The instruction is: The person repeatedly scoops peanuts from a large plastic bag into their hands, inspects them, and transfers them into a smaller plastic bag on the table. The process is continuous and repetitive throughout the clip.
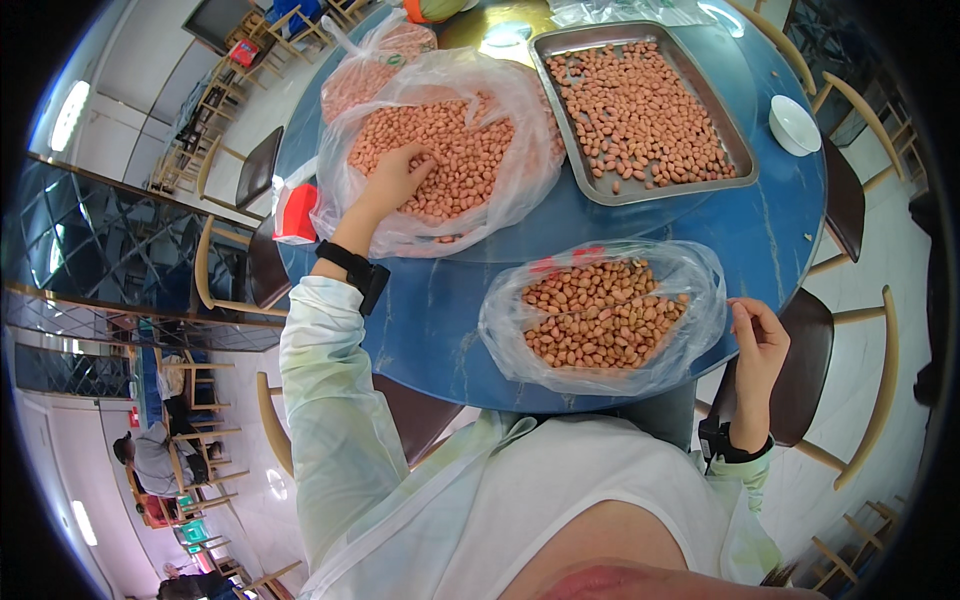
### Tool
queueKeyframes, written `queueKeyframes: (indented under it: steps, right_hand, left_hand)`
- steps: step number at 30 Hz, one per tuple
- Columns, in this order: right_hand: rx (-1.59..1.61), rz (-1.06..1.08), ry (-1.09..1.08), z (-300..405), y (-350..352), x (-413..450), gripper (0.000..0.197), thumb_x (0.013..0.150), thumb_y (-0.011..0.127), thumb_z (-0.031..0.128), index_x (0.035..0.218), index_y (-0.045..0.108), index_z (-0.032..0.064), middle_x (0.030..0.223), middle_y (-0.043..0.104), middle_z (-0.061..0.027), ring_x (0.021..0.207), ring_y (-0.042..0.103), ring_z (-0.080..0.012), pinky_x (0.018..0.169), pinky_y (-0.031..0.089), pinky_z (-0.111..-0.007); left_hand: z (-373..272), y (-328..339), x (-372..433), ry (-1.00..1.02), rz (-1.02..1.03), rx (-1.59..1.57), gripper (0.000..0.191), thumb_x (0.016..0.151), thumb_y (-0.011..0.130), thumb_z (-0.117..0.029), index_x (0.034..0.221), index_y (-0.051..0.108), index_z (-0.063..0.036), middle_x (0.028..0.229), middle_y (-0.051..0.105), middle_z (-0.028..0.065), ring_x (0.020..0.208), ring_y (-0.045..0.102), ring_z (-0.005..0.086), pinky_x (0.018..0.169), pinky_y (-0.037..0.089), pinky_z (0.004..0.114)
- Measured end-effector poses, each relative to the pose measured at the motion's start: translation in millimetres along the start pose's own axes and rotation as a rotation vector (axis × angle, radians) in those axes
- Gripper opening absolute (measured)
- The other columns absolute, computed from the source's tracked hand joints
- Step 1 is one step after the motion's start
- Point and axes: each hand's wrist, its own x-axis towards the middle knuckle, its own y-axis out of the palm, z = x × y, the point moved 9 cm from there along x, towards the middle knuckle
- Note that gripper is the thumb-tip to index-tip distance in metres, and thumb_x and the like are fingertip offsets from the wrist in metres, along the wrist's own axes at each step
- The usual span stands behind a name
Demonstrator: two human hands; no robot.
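Note:
My left hand (405, 176) rests over the shelled peanuts (457, 169) in a large open clear plastic bag (517, 195). Its fingers are curled down onto the nuts, and whether they hold one is hidden. Nearer to me lies a smaller open clear plastic bag (499, 341) with red print, holding darker peanuts (607, 319). My right hand (761, 337) hovers just right of this bag, beyond the table edge. Thumb and forefinger meet at a tiny reddish thing, too small to make out. A rectangular metal tray (742, 154) with peanuts spread over it stands behind the smaller bag.
The round blue table (442, 330) carries a tied bag of peanuts (397, 52), a red-and-white box (296, 214) and a white bowl (795, 125). Chairs (870, 390) stand around it. A seated person (154, 457) is in the distance at left.

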Motion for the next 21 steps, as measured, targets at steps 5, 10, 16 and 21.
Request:
queueKeyframes:
  steps: [5,10,16,21]
  right_hand:
    - [0.000,-0.013,0.017,0,-3,-1,0.009,0.096,0.067,0.004,0.098,0.073,-0.0014,0.080,0.063,0.0025,0.071,0.052,-0.0038,0.063,0.039,-0.018]
    - [0.026,-0.013,0.036,-8,-4,-2,0.009,0.095,0.068,0.004,0.099,0.074,-0.0014,0.080,0.063,0.0018,0.071,0.053,-0.0042,0.063,0.039,-0.019]
    - [0.053,0.015,0.051,-10,4,1,0.008,0.094,0.069,0.003,0.099,0.074,-0.0017,0.080,0.063,0.0022,0.071,0.053,-0.0044,0.063,0.040,-0.019]
    - [-0.047,0.091,-0.081,21,23,9,0.011,0.092,0.070,0.000,0.102,0.073,-0.0017,0.082,0.065,-0.0014,0.072,0.055,-0.0063,0.064,0.042,-0.020]
  left_hand:
    - [39,-3,-3,-0.578,-0.091,-0.835,0.022,0.099,0.063,-0.019,0.105,0.065,0.0023,0.079,0.060,0.0039,0.059,0.050,0.0106,0.051,0.039,0.024]
    - [-31,14,-10,-0.705,0.062,-1.920,0.018,0.102,0.055,-0.018,0.093,0.055,-0.0033,0.075,0.045,-0.0008,0.055,0.036,0.0076,0.045,0.027,0.022]
    - [-180,60,-49,-0.624,0.291,-2.517,0.014,0.101,0.050,-0.012,0.090,0.052,-0.0031,0.076,0.042,0.0001,0.063,0.042,0.0095,0.048,0.032,0.022]
    - [-255,129,-82,-0.870,0.341,-2.559,0.022,0.104,0.043,-0.009,0.117,0.054,0.0052,0.108,0.056,0.0125,0.098,0.056,0.0209,0.079,0.049,0.029]
